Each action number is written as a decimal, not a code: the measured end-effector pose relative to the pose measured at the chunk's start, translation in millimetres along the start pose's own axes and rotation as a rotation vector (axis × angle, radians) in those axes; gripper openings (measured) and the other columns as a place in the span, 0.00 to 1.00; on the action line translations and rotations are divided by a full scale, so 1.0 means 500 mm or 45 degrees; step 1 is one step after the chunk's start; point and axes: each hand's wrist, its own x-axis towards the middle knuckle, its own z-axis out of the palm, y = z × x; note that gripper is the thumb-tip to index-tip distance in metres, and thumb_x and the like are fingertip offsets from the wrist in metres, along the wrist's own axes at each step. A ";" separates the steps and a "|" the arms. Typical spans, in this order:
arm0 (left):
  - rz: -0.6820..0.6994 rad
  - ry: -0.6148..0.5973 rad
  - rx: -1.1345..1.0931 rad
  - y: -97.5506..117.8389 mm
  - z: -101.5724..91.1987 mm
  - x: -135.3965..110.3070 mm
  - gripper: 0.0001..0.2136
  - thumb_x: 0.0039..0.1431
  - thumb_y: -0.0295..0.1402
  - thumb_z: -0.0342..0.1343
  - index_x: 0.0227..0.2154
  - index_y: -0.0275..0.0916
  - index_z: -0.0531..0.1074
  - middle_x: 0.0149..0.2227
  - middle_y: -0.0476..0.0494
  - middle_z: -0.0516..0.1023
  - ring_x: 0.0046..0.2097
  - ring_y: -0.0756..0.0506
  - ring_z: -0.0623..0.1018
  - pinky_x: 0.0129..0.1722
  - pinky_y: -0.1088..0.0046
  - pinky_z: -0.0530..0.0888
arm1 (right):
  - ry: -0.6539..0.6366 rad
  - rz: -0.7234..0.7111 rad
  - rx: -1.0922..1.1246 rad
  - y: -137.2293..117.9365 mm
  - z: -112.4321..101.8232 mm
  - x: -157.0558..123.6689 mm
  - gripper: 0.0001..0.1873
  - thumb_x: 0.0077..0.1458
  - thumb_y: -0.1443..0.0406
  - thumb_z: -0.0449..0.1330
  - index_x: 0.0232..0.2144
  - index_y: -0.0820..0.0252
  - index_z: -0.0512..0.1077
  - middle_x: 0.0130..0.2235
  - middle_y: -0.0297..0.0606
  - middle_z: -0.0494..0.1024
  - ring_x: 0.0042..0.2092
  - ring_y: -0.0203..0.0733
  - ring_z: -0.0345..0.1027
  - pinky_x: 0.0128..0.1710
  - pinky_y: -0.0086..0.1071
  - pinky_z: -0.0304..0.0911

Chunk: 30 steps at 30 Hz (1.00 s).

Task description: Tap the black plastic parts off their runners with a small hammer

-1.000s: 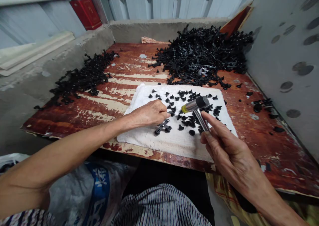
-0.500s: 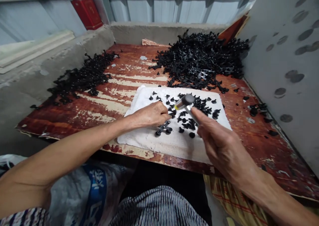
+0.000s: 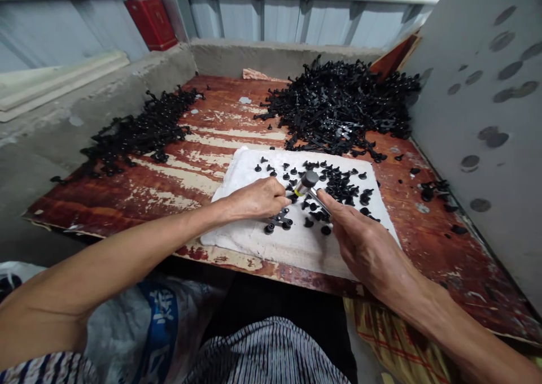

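My right hand [image 3: 364,245] grips the metal handle of a small hammer [image 3: 305,183], forefinger stretched along it. The hammer's head is down beside my left fingertips. My left hand [image 3: 254,199] rests on a white cloth pad [image 3: 296,243] with fingers curled, pinching a small black plastic part that I can barely see. A black multi-armed piece [image 3: 278,221] lies just below my left hand. Several small black caps [image 3: 342,183] are scattered across the pad.
The pad lies on a worn red wooden board [image 3: 203,130]. A large heap of black plastic parts [image 3: 342,104] sits at the back right, a smaller heap [image 3: 135,132] at the left. A grey wall panel [image 3: 478,118] closes the right side. A red box [image 3: 151,22] stands on the far ledge.
The hammer has swung down and left from a raised position to a point beside my left fingertips. My left hand has stayed in place on the pad.
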 end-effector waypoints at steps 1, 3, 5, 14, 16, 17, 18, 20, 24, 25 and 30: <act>0.000 0.000 0.001 0.000 0.000 0.000 0.15 0.56 0.33 0.48 0.14 0.39 0.58 0.16 0.53 0.60 0.20 0.53 0.60 0.22 0.74 0.55 | 0.016 0.001 -0.029 0.002 0.001 -0.001 0.27 0.59 0.68 0.47 0.60 0.59 0.65 0.42 0.47 0.78 0.34 0.45 0.72 0.40 0.44 0.71; -0.001 -0.007 -0.020 -0.003 0.000 -0.001 0.15 0.56 0.33 0.48 0.15 0.39 0.58 0.16 0.53 0.60 0.20 0.53 0.60 0.23 0.74 0.55 | 0.050 -0.015 -0.107 0.006 0.003 -0.001 0.28 0.60 0.69 0.47 0.63 0.59 0.60 0.42 0.46 0.78 0.35 0.44 0.72 0.40 0.42 0.71; 0.010 -0.015 -0.043 -0.007 -0.001 -0.002 0.15 0.56 0.33 0.48 0.15 0.39 0.58 0.16 0.54 0.59 0.20 0.54 0.59 0.23 0.75 0.55 | -0.033 -0.036 -0.139 0.010 0.002 0.002 0.28 0.58 0.68 0.47 0.61 0.59 0.63 0.40 0.45 0.78 0.37 0.46 0.73 0.40 0.42 0.71; 0.322 -0.094 0.012 0.029 -0.003 -0.034 0.14 0.59 0.33 0.45 0.17 0.38 0.58 0.18 0.54 0.58 0.21 0.54 0.59 0.23 0.75 0.54 | -0.153 0.311 0.379 -0.020 -0.007 0.053 0.13 0.55 0.56 0.58 0.34 0.59 0.71 0.25 0.33 0.69 0.25 0.37 0.62 0.24 0.30 0.62; 0.354 -0.080 0.096 0.038 0.005 -0.049 0.13 0.60 0.34 0.45 0.20 0.38 0.60 0.19 0.54 0.59 0.22 0.53 0.60 0.24 0.75 0.55 | -0.252 0.442 0.558 -0.022 0.001 0.049 0.14 0.54 0.53 0.58 0.29 0.58 0.68 0.20 0.27 0.62 0.20 0.33 0.54 0.18 0.27 0.55; 0.339 -0.018 0.138 0.039 0.009 -0.057 0.13 0.60 0.36 0.46 0.22 0.39 0.62 0.20 0.53 0.62 0.24 0.52 0.62 0.25 0.74 0.55 | -0.264 0.500 0.632 -0.022 0.004 0.044 0.15 0.54 0.53 0.57 0.29 0.58 0.66 0.19 0.25 0.59 0.18 0.31 0.51 0.16 0.27 0.52; 0.303 0.076 0.168 0.038 0.013 -0.066 0.12 0.60 0.39 0.47 0.25 0.39 0.65 0.23 0.52 0.65 0.26 0.51 0.64 0.27 0.74 0.57 | -0.248 0.547 0.693 -0.022 0.006 0.036 0.15 0.55 0.52 0.57 0.30 0.57 0.65 0.18 0.24 0.58 0.17 0.30 0.49 0.14 0.26 0.50; 0.179 0.286 0.173 0.034 0.018 -0.084 0.15 0.60 0.46 0.47 0.32 0.39 0.67 0.29 0.48 0.70 0.31 0.48 0.67 0.30 0.73 0.60 | -0.147 0.631 0.807 -0.022 0.005 0.020 0.15 0.54 0.52 0.58 0.31 0.57 0.64 0.19 0.23 0.57 0.17 0.29 0.47 0.13 0.25 0.48; -0.070 0.293 0.085 0.035 0.018 -0.112 0.16 0.62 0.46 0.41 0.33 0.39 0.67 0.25 0.49 0.68 0.28 0.48 0.67 0.29 0.71 0.61 | 0.050 0.671 0.903 -0.020 0.006 -0.001 0.17 0.52 0.51 0.61 0.29 0.55 0.62 0.19 0.24 0.57 0.17 0.30 0.48 0.13 0.25 0.48; -0.096 0.253 0.052 0.039 0.019 -0.114 0.16 0.62 0.45 0.41 0.32 0.39 0.66 0.24 0.50 0.67 0.27 0.49 0.66 0.28 0.72 0.60 | 0.082 0.656 0.889 -0.020 0.009 -0.003 0.16 0.53 0.52 0.61 0.29 0.55 0.62 0.19 0.24 0.57 0.17 0.30 0.49 0.13 0.25 0.48; -0.048 0.270 -0.064 0.057 0.031 -0.100 0.14 0.61 0.42 0.44 0.25 0.39 0.61 0.20 0.53 0.63 0.24 0.52 0.62 0.24 0.74 0.56 | 0.103 0.568 0.785 -0.031 0.033 -0.010 0.13 0.55 0.54 0.59 0.31 0.56 0.65 0.19 0.25 0.61 0.17 0.31 0.50 0.14 0.26 0.49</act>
